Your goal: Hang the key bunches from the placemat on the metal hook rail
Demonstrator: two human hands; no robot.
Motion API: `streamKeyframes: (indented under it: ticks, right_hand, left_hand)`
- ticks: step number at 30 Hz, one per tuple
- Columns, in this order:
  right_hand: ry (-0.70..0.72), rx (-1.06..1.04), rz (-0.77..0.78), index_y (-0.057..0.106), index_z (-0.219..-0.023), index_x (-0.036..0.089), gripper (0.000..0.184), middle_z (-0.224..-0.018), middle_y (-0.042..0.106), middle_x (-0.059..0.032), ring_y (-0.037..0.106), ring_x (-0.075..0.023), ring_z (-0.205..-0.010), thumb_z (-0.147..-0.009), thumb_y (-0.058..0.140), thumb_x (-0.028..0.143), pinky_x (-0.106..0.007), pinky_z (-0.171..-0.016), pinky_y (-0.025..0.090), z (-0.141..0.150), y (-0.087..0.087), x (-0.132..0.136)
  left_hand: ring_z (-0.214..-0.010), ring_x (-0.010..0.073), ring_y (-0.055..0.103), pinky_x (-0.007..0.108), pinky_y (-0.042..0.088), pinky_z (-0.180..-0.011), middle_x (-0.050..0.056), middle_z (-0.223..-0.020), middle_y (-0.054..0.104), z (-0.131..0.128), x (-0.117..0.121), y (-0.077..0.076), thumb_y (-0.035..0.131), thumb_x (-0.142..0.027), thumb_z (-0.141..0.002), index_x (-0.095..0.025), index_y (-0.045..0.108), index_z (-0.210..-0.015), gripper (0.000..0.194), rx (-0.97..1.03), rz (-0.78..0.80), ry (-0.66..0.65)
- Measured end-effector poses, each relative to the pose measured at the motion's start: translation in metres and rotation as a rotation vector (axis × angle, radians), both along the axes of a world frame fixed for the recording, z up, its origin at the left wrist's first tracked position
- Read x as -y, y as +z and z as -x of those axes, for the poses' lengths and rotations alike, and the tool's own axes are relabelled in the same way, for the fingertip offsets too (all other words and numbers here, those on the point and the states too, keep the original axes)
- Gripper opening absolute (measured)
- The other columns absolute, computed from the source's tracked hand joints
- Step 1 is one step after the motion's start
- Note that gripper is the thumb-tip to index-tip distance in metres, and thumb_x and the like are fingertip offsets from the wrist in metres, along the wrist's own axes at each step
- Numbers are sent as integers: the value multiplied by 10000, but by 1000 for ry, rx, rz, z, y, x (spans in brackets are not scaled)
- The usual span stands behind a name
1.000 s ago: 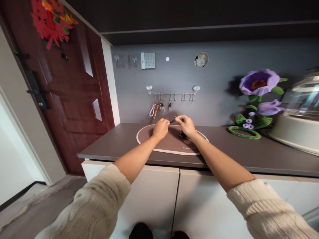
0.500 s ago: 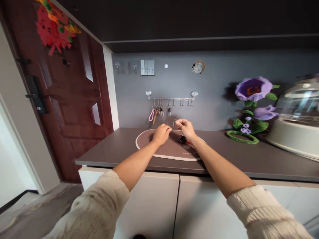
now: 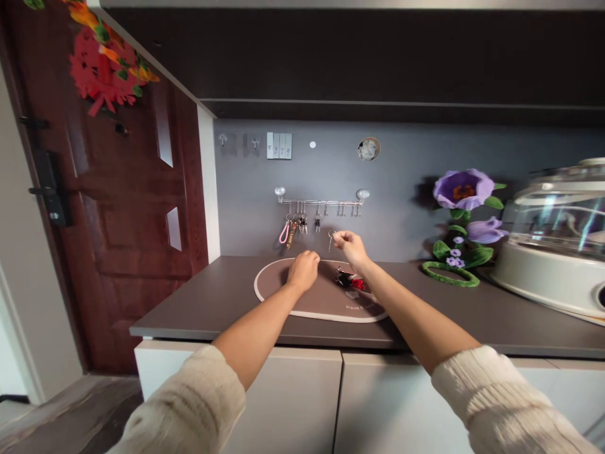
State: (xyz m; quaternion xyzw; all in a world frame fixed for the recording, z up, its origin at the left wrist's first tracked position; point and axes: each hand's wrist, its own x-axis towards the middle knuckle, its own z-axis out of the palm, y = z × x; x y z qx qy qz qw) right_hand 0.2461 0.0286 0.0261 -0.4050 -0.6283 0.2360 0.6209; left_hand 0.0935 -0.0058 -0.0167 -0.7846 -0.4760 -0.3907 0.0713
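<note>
You have a key ring (image 3: 333, 234) pinched between the thumb and fingers of your right hand (image 3: 351, 248), with a slim key (image 3: 329, 244) hanging from it in front of the grey wall panel (image 3: 401, 221), just below the hook rail (image 3: 309, 202); the grip looks to be on the ring's edge alone, so a small slip could let both drop onto the oval mat (image 3: 278, 296) or slide behind your wrist. Your left hand (image 3: 303, 271) is poised over the mat, fingers curled and tips drawn close together; whether they pinch something small, I cannot tell; if they do, loosening them could lose it against the brown mat.

Beneath your right wrist lies a cluster of black and red key fobs (image 3: 358, 284), on the mat near the tabletop's (image 3: 439, 321) middle; lowering that wrist carelessly could drag or push it. Above, the pink strap (image 3: 284, 234) and the bunch of keys (image 3: 303, 225) hang closely side by side; brushing them could tangle rings or unhook one. The rail appears held by clear suction cups (image 3: 280, 191); a hard tug might peel one away, and everything hung there could fall.
</note>
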Motion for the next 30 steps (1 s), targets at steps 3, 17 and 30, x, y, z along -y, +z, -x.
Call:
streamKeyframes:
  ticks: [3, 17, 30]
  right_hand:
    - [27, -90, 38, 535, -659, 155, 186, -658, 567, -7, 528, -97, -622, -662, 608, 327, -264, -686, 458, 5, 17, -4]
    - [70, -283, 319, 519, -687, 145, 110, -590, 556, 0, 533, -66, -525, -766, 466, 89, -262, -627, 502, 20, 71, -35]
    - [43, -323, 387, 525, -660, 141, 139, -536, 561, -1, 548, -75, -529, -790, 489, 111, -260, -619, 519, 22, 65, -48]
  left_hand:
    - [-851, 150, 526, 267, 381, -780, 55, -873, 587, 0, 0, 0, 317, -187, -857, -178, 574, -822, 260, -2, 4, 0]
    - [-846, 160, 533, 272, 383, -767, 56, -865, 592, -2, -1, -2, 326, -191, -852, -182, 564, -807, 242, 24, 18, 6]
    - [-829, 159, 538, 268, 382, -752, 52, -845, 598, -2, -4, -3, 327, -180, -849, -182, 571, -801, 248, 53, 7, 9]
